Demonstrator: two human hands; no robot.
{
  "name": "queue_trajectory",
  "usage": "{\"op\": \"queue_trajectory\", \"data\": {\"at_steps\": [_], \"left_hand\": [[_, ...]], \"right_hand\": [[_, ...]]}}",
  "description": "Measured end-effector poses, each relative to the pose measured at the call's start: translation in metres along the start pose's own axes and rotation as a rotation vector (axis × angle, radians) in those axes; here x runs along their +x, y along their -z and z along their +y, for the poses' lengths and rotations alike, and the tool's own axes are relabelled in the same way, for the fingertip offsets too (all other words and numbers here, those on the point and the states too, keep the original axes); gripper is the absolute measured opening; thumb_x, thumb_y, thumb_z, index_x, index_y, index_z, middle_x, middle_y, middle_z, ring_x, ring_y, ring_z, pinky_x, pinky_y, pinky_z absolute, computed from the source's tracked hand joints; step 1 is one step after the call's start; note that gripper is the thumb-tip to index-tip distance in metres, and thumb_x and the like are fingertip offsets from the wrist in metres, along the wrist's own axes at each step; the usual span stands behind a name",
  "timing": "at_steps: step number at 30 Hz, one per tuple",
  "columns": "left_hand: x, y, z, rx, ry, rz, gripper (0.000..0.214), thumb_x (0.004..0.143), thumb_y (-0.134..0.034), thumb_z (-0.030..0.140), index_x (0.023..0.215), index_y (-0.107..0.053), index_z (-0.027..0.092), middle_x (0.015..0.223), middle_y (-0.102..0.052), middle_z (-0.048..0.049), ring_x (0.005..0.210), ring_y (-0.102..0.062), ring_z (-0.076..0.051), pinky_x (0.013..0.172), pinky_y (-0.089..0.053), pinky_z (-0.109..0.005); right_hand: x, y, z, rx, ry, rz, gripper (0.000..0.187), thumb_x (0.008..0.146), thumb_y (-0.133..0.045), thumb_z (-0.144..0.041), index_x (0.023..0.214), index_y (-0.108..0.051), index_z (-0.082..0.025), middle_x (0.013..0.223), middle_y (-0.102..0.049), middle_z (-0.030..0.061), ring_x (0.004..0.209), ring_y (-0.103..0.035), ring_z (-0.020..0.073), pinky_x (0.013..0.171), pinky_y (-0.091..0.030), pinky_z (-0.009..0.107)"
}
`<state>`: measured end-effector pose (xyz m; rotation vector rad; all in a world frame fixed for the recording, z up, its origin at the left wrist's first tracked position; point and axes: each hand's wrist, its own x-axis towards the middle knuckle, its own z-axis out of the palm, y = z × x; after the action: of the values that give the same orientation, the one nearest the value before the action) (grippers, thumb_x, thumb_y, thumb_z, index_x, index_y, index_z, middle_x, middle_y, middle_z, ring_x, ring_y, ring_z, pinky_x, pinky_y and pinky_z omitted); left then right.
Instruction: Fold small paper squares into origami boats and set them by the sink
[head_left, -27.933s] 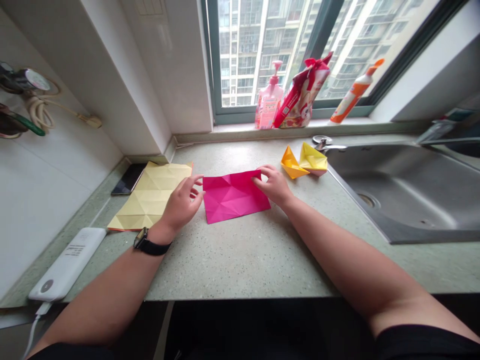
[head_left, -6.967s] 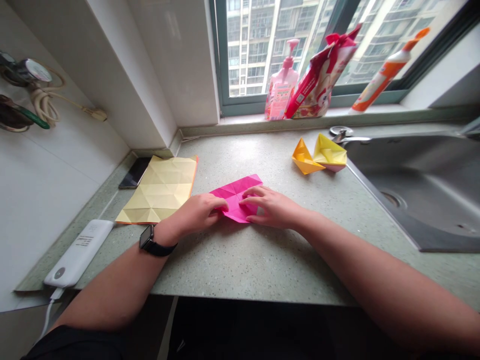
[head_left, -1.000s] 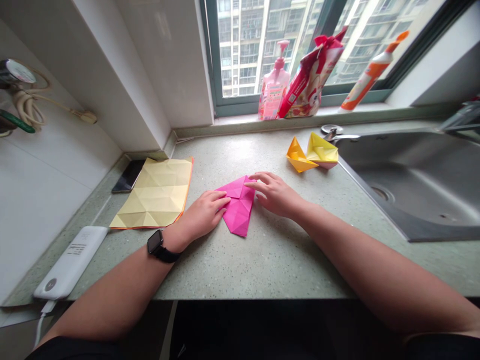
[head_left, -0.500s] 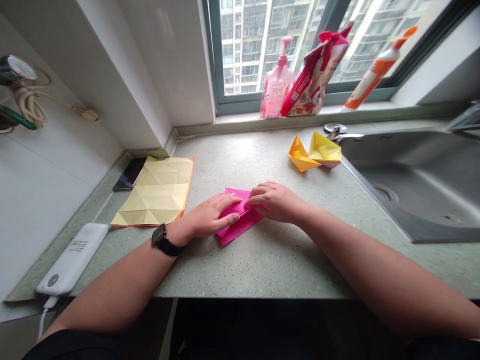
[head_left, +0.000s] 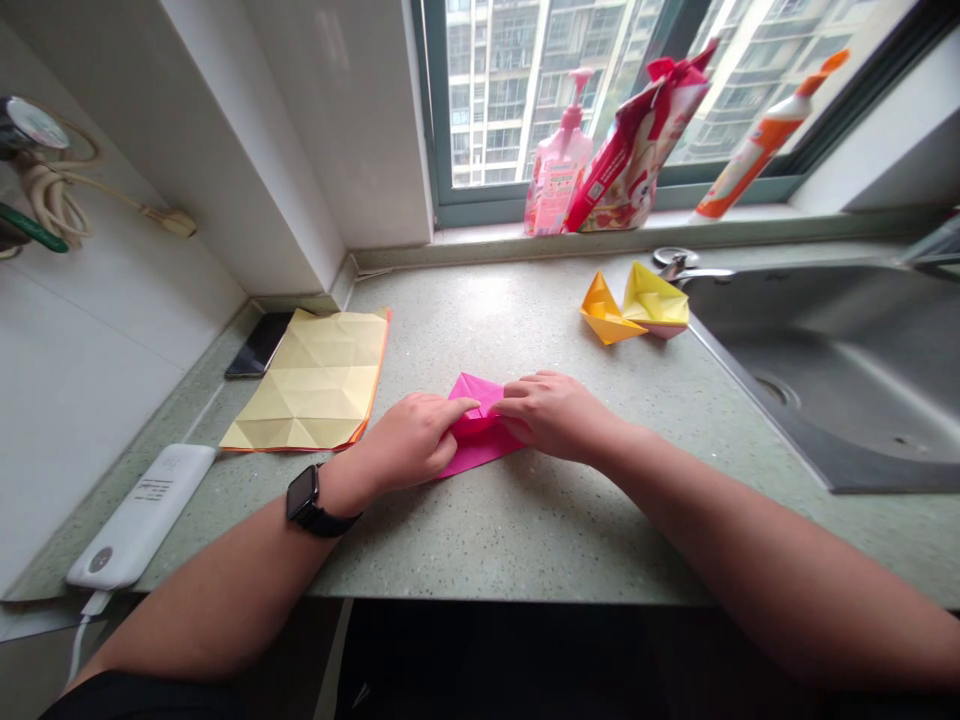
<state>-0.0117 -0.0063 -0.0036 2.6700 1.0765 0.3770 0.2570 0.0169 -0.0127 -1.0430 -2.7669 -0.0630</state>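
Note:
A folded sheet of pink paper lies on the speckled countertop between my hands. My left hand, with a black watch on its wrist, grips the paper's left side, thumb and index finger at a raised fold. Opposite it, my right hand pinches the paper's right edge, its fingers curled together. Parts of the paper are covered by the fingers. Beyond my right hand stand an orange folded paper boat and a yellow one, touching each other.
Creased cream paper sheets lie at the left, beside a dark phone and a white power bank with a cable. The steel sink is on the right. A pink pump bottle, a red bag and an orange-white bottle line the windowsill.
My left hand has gone from fingers spread flat on the pink paper to curled round its left side. A flap between the hands now stands lifted. The right hand keeps its pinch.

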Motion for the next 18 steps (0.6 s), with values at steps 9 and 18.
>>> {"op": "queue_trajectory", "data": {"at_steps": [9,18], "left_hand": [[-0.005,-0.002,-0.007,0.022,0.08,0.104,0.054,0.099,-0.054,0.009,0.15,-0.063,0.021,0.135,-0.079,-0.011,0.117,-0.077,-0.028,0.106,-0.063,-0.044],[0.007,-0.012,-0.023,0.065,0.115,0.133,0.04,0.109,-0.047,0.013,0.144,-0.068,0.014,0.128,-0.08,-0.0129,0.115,-0.074,-0.029,0.107,-0.06,-0.05]], "right_hand": [[0.001,-0.006,0.005,0.019,-0.158,0.009,0.044,0.105,-0.058,-0.019,0.147,-0.07,-0.023,0.128,-0.084,0.0104,0.107,-0.08,0.0257,0.092,-0.059,0.038],[0.001,-0.008,0.015,0.031,-0.302,0.003,0.044,0.104,-0.06,-0.023,0.147,-0.071,-0.024,0.134,-0.082,0.0112,0.117,-0.079,0.0296,0.097,-0.061,0.043]]}}
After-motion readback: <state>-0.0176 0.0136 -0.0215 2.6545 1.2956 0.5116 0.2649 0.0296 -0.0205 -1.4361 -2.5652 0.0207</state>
